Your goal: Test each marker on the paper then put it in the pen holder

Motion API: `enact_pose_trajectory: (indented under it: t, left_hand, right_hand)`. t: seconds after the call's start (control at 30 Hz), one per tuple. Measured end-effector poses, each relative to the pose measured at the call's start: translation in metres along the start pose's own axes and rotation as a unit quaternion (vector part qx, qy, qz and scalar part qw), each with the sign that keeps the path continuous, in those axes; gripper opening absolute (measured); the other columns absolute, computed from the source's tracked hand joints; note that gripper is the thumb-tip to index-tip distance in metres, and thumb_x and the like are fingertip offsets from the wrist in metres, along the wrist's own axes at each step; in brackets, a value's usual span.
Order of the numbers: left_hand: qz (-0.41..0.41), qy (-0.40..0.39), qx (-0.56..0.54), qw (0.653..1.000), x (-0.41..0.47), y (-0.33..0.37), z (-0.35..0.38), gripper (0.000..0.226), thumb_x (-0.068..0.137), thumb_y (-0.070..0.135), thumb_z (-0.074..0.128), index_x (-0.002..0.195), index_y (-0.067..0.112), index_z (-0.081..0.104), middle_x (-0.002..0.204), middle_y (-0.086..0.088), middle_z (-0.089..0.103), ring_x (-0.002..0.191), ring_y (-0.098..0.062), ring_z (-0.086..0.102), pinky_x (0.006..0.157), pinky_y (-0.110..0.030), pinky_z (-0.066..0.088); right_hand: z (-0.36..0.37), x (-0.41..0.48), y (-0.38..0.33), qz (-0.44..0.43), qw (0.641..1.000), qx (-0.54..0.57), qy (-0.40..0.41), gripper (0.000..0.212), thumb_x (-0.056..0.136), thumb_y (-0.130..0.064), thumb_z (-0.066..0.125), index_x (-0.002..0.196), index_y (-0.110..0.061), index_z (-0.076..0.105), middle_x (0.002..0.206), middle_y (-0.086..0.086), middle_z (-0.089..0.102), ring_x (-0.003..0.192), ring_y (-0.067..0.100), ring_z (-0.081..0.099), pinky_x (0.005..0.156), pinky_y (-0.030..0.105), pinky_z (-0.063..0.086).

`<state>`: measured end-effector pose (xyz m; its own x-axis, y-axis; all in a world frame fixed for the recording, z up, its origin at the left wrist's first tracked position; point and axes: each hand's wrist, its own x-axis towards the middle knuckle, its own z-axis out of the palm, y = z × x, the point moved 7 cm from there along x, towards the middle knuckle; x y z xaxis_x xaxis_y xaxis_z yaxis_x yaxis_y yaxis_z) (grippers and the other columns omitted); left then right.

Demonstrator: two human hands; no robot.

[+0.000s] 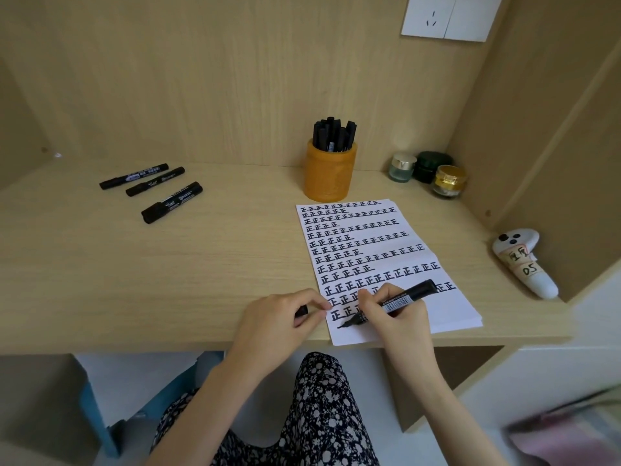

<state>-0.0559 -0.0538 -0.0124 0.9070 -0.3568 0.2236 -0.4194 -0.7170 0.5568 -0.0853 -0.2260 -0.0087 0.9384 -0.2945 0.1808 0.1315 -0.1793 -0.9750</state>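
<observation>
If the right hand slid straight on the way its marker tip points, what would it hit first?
Probably the left hand, which pinches the cap close by. The marker in the right hand points toward it, though depth is unclear.

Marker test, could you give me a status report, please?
Right hand holds marker, tip on paper. Left hand pinches cap. Spare markers lie left. Nothing blocks pen holder.

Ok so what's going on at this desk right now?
A person is testing a marker: the right hand holds it with its tip on the paper, below rows of written characters. The left hand pinches a black cap. More markers lie on the desk at left; the orange pen holder already holds a bunch.
</observation>
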Motion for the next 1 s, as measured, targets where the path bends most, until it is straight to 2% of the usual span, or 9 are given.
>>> enact_pose_trajectory:
  t: [0.1,0.17,0.3,0.4,0.5,0.63,0.77,1.0]
  left_hand:
    - [-0.004,-0.001,-0.002,1.000,0.0002,0.0004,-0.0003,0.011,0.086,0.045,0.057,0.094,0.043,0.063,0.042,0.016,0.046,0.050,0.005,0.051,0.045,-0.012,0.027]
    - [-0.006,-0.006,-0.005,1.000,0.0002,0.0012,-0.0001,0.010,0.086,0.044,0.057,0.093,0.042,0.064,0.045,0.024,0.050,0.051,0.011,0.050,0.045,-0.011,0.026]
    - [-0.007,-0.007,-0.005,1.000,-0.0001,0.0021,-0.0009,0.011,0.087,0.044,0.057,0.095,0.043,0.064,0.043,0.022,0.047,0.050,0.013,0.049,0.046,-0.011,0.026]
    - [-0.009,-0.013,-0.001,1.000,0.0003,0.0025,-0.0003,0.010,0.087,0.044,0.057,0.094,0.043,0.063,0.053,0.041,0.048,0.050,0.010,0.050,0.046,-0.012,0.026]
    - [-0.007,-0.014,0.004,1.000,0.0003,0.0035,-0.0004,0.010,0.087,0.044,0.056,0.094,0.043,0.063,0.057,0.048,0.045,0.052,0.012,0.051,0.046,-0.011,0.026]
    - [-0.008,-0.015,0.001,1.000,0.0001,0.0038,-0.0005,0.010,0.088,0.042,0.057,0.095,0.042,0.064,0.058,0.050,0.043,0.053,0.017,0.049,0.048,-0.012,0.026]
    - [-0.003,-0.017,0.003,1.000,0.0000,0.0055,-0.0008,0.010,0.088,0.042,0.056,0.095,0.042,0.064,0.057,0.051,0.042,0.054,0.020,0.048,0.047,-0.011,0.025]
    - [-0.006,-0.011,0.001,1.000,0.0005,0.0021,0.0004,0.009,0.086,0.044,0.058,0.093,0.044,0.063,0.056,0.045,0.047,0.053,0.017,0.049,0.047,-0.012,0.027]
  right_hand:
    - [0.0014,-0.0006,0.0016,0.003,1.000,-0.005,-0.009,0.030,0.085,-0.013,0.069,0.060,-0.001,0.056,0.050,0.001,0.050,0.050,0.011,0.041,0.049,0.020,0.033]
    - [0.0015,0.0002,0.0030,0.004,1.000,-0.011,-0.011,0.030,0.085,-0.011,0.068,0.060,0.000,0.055,0.053,0.007,0.052,0.054,0.014,0.044,0.053,0.024,0.035]
    - [0.0022,0.0011,0.0037,0.015,1.000,-0.011,-0.019,0.029,0.084,-0.003,0.065,0.058,-0.001,0.052,0.048,-0.005,0.057,0.055,0.013,0.049,0.055,0.023,0.039]
    - [0.0020,0.0005,0.0017,0.015,1.000,-0.002,-0.017,0.032,0.085,-0.001,0.064,0.055,-0.003,0.051,0.047,-0.006,0.056,0.053,0.011,0.048,0.054,0.018,0.038]
    - [-0.0003,-0.0001,0.0012,0.012,1.000,0.003,-0.003,0.031,0.085,-0.005,0.066,0.057,-0.003,0.053,0.049,-0.001,0.052,0.052,0.012,0.044,0.051,0.019,0.035]
    - [0.0008,-0.0006,0.0018,0.017,1.000,-0.005,-0.008,0.030,0.085,-0.008,0.067,0.059,-0.005,0.054,0.050,0.000,0.052,0.051,0.012,0.042,0.049,0.020,0.034]
    - [-0.0002,0.0000,0.0005,0.011,1.000,-0.003,-0.002,0.028,0.085,-0.004,0.065,0.060,0.002,0.052,0.052,0.004,0.051,0.054,0.014,0.041,0.050,0.021,0.034]
    - [0.0043,-0.0016,-0.0013,0.005,1.000,0.012,-0.022,0.031,0.086,-0.010,0.068,0.064,0.008,0.055,0.049,-0.003,0.056,0.052,0.012,0.044,0.050,0.019,0.035]
